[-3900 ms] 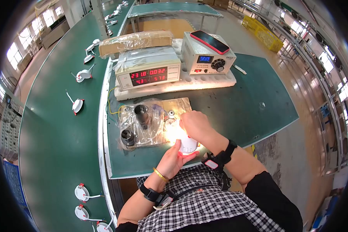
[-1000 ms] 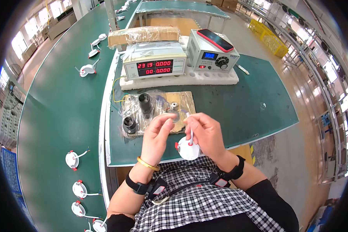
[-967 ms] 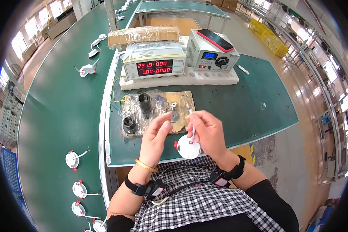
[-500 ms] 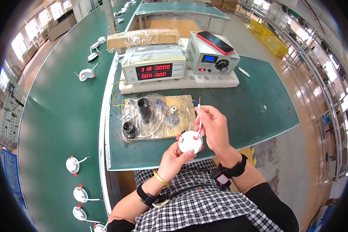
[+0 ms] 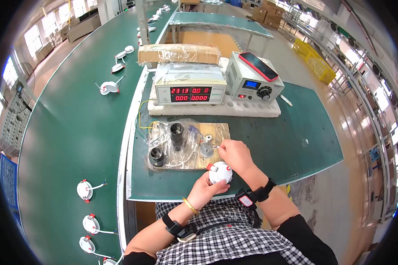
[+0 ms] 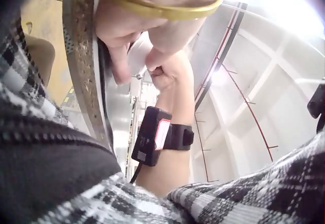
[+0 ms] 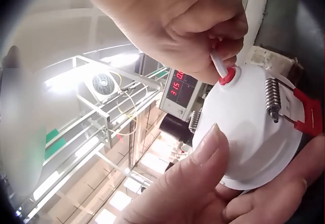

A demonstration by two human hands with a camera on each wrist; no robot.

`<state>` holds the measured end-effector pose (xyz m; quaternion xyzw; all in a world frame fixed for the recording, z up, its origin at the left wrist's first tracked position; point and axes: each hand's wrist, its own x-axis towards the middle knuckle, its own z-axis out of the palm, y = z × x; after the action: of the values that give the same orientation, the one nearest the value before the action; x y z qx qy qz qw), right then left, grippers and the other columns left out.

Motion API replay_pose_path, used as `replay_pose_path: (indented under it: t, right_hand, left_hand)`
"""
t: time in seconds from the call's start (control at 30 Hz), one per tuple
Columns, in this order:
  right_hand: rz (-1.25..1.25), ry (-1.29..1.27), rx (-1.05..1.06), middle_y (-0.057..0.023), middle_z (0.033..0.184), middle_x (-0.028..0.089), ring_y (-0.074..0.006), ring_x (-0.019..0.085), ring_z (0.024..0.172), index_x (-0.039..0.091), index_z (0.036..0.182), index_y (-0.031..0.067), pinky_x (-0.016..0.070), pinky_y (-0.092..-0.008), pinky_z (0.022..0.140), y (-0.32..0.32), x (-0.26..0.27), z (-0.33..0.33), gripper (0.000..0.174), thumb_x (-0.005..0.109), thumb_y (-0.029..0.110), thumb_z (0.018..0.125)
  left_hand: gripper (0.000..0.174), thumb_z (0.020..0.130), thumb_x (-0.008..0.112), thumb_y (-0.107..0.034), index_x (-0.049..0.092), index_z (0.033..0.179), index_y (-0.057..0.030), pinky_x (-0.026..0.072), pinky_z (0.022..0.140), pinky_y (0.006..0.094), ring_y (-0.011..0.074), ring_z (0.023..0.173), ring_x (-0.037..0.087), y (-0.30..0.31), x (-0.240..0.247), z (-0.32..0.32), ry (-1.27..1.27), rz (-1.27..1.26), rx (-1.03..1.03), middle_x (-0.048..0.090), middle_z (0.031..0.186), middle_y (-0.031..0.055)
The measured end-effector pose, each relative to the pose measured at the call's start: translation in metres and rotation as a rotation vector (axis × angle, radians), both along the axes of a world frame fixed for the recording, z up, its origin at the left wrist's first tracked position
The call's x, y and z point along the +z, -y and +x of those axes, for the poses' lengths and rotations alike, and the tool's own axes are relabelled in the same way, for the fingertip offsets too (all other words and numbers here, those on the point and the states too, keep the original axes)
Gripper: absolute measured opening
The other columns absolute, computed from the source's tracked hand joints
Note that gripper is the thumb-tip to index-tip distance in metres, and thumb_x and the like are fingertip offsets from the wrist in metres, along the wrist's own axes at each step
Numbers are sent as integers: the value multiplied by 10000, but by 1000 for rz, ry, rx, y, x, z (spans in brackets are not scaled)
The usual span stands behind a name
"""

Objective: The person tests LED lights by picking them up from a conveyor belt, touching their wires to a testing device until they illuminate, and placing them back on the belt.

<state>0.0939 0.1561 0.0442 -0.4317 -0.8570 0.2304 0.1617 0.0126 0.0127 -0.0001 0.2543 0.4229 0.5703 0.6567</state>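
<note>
My left hand [image 5: 203, 190] holds a round white downlight [image 5: 220, 173] just in front of the wooden board, thumb on its back housing. Red-tipped spring clips [image 7: 307, 111] stick out from its sides. My right hand [image 5: 235, 154] pinches the downlight's white cable [image 7: 218, 64], which leaves the housing through a red grommet. The cable's end [image 5: 216, 147] points left over the right part of the board [image 5: 222, 132], close beside a flat metal disc [image 5: 206, 150]. A small round metal contact [image 5: 208, 138] sits behind the disc. The downlight is unlit.
Two black sockets [image 5: 177, 134] stand on the plastic-wrapped left part of the board. Behind it, a red-digit power meter [image 5: 190, 94] and a voltage regulator [image 5: 256, 86] with a phone [image 5: 258, 66] on top rest on white foam [image 5: 252, 108]. More downlights [image 5: 85, 191] lie on the left bench.
Earlier the downlight glowed and the meter showed load; then it hung by its cable from my right hand. My left hand has since grasped its body, and my right hand has moved the cable end to the disc.
</note>
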Motion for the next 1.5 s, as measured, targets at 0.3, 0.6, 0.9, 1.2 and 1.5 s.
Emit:
replay_pose_path:
  t: [0.3, 0.6, 0.9, 1.2, 1.5]
  right_hand:
    - [218, 173, 54, -181, 755, 651, -364, 645, 742, 625, 779, 35, 507, -463, 662, -1, 0, -13, 127, 592, 157, 784]
    - [221, 196, 61, -171, 757, 646, -366, 639, 728, 613, 791, 35, 500, -467, 646, 3, 5, -14, 148, 587, 180, 802]
    - [224, 203, 27, -167, 755, 650, -356, 642, 729, 622, 756, 37, 507, -463, 651, 3, 1, -16, 172, 583, 200, 798]
    - [238, 175, 67, -165, 751, 649, -359, 638, 718, 612, 751, 37, 501, -468, 648, 2, -1, -14, 162, 580, 188, 800]
    - [252, 174, 84, -162, 746, 646, -356, 637, 713, 609, 751, 35, 498, -468, 639, 3, 2, -15, 142, 587, 169, 791]
  left_hand:
    - [417, 978, 491, -205, 420, 1259, 94, 471, 972, 314, 256, 1070, 590, 2, -2, -3, 241, -16, 43, 541, 1225, 177]
    - [430, 1001, 425, -245, 436, 1240, 112, 459, 1000, 340, 246, 1107, 570, 2, -5, -7, 300, -1, -7, 539, 1231, 171]
    - [344, 974, 485, -143, 452, 1225, 91, 476, 981, 322, 238, 1083, 585, -2, -8, -2, 262, 16, 50, 547, 1213, 161]
    - [318, 949, 518, -88, 450, 1223, 58, 497, 954, 317, 209, 1067, 588, -3, -1, -6, 261, -71, -12, 555, 1203, 137]
    - [321, 953, 514, -95, 442, 1229, 51, 493, 957, 311, 209, 1057, 591, -3, -7, -2, 128, -23, -11, 552, 1203, 129]
